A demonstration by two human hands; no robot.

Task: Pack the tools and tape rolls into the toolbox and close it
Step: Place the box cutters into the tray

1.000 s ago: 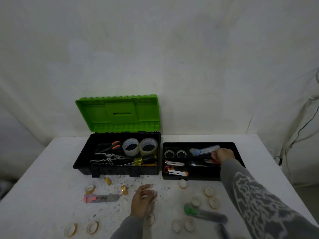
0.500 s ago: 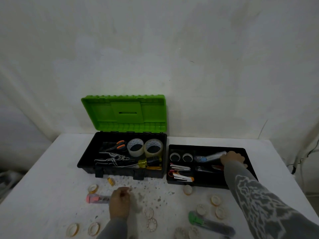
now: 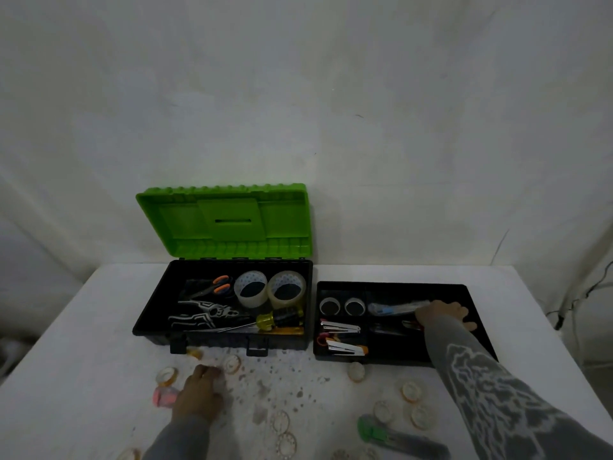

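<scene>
The white table [image 3: 83, 327] carries a black toolbox [image 3: 156, 322], its green lid [image 3: 225, 220] standing open, with pliers, scissors, a screwdriver and two clear tape rolls [image 3: 250, 288] inside. Just beside it on the right sits a black tray [image 3: 474, 307]. There the right hand [image 3: 444, 315] rests at the end of a blue utility knife [image 3: 398, 308], fingers loosely spread. The left hand [image 3: 199, 396] covers a pink utility knife [image 3: 162, 395] on the table; whether it grips is unclear. Small tape rolls [image 3: 411, 390] lie scattered in front.
</scene>
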